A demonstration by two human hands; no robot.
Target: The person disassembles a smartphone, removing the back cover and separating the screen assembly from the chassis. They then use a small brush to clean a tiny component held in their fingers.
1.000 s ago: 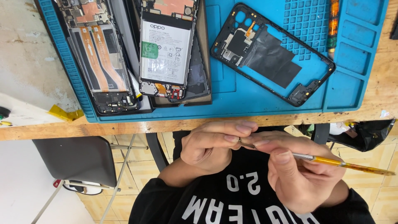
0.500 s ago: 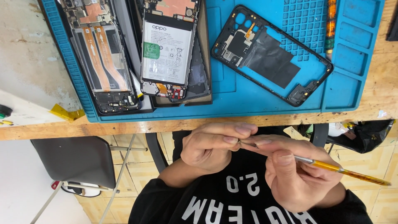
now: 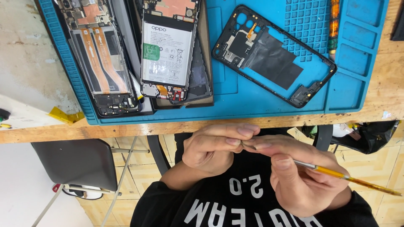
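Both hands held low over the lap, off the blue repair mat [image 3: 362, 90]. Left hand [image 3: 210, 149] pinches a tiny dark part [image 3: 245, 144] at fingertip level — steadied for the right hand [image 3: 301, 176], clamped on a yellow-handled tool [image 3: 353, 180]. Opened phones [image 3: 166, 50] parked above.

Thin yellow-handled brush [image 3: 349, 178], slanted down to the right, tip at a tiny part [image 3: 248, 144], hardly visible.

Our single head camera, looking steeply down from close, our hands [image 3: 261, 164] low centre, the table [image 3: 378, 101] edge and blue mat [image 3: 235, 101] across the upper frame
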